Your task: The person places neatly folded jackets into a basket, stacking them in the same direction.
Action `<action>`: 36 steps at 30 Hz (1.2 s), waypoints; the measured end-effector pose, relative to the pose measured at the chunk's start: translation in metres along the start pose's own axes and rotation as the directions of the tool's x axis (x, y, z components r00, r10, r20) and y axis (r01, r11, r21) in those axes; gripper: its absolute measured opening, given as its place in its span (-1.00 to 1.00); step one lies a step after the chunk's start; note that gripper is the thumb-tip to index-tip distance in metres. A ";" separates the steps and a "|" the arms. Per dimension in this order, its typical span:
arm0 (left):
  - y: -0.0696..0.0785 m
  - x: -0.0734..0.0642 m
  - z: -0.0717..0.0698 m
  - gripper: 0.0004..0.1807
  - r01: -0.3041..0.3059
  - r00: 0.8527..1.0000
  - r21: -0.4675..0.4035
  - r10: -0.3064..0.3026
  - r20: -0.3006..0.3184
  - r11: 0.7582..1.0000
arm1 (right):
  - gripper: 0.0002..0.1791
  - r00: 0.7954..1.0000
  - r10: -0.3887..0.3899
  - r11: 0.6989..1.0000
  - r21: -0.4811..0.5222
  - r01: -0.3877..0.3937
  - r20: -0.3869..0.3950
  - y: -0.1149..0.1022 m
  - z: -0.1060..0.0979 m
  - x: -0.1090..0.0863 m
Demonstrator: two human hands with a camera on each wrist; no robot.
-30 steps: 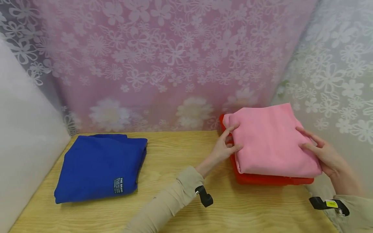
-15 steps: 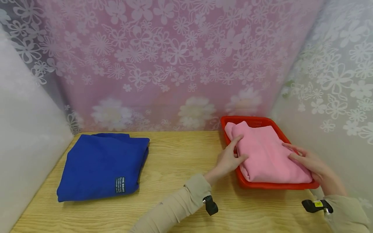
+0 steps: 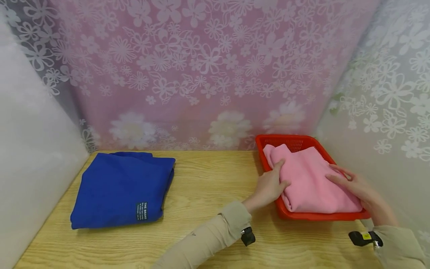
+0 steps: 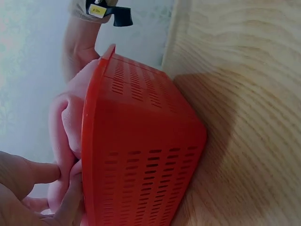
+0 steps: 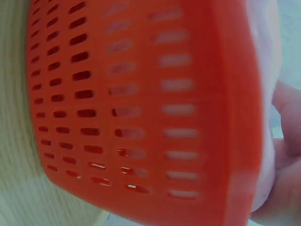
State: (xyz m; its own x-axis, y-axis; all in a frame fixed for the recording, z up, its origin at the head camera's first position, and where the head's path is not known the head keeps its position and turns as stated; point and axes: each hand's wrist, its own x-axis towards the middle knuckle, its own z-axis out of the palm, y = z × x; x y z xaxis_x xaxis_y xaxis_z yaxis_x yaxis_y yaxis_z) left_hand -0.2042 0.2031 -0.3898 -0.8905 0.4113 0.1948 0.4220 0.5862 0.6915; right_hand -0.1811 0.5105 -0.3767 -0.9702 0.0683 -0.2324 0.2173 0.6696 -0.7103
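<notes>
A folded pink garment (image 3: 310,183) lies in the red plastic basket (image 3: 304,216), its left and front edges close to the rim. My left hand (image 3: 270,185) grips its left side, and in the left wrist view the thumb and fingers pinch a fold of the pink garment (image 4: 61,136) beside the basket's rim. On the opposite side my right hand (image 3: 357,186) holds the garment's right edge, thumb on top. Through the slots of the basket wall (image 5: 141,103), pink fabric shows in the right wrist view. Some right fingers are hidden behind the cloth.
A folded blue garment (image 3: 121,190) with a dark printed label lies on the left of the wooden table (image 3: 215,186). Behind the table hangs a pink flowered curtain (image 3: 201,74). A pale flowered curtain (image 3: 393,112) stands close to the basket's right side.
Both hands have lowered the pink garment from above the rim down into the red basket, so the basket's back part now shows. The blue garment stays on the table.
</notes>
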 end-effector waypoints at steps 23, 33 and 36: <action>0.010 0.004 0.021 -0.38 -0.304 0.939 0.636 0.112 0.324 0.709 | -0.37 0.877 -0.478 0.669 -0.624 0.403 0.054 -0.027 0.070 -0.022; 0.015 0.003 0.019 -0.46 -0.250 0.950 0.666 0.043 0.310 0.702 | -0.35 0.943 -0.331 0.698 -0.666 0.261 0.024 -0.024 0.074 -0.024; 0.015 0.002 0.021 -0.50 -0.256 0.954 0.657 0.076 0.289 0.709 | -0.38 0.931 -0.363 0.670 -0.704 0.238 -0.031 -0.023 0.077 -0.025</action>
State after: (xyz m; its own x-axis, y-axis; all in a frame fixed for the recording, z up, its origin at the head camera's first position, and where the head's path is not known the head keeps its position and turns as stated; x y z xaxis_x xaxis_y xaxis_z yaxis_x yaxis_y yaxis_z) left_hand -0.1965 0.2269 -0.3935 -0.7684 0.6389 0.0372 0.6387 0.7693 -0.0170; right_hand -0.1536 0.4365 -0.4051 -0.9857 -0.1567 0.0616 -0.1606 0.9850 -0.0632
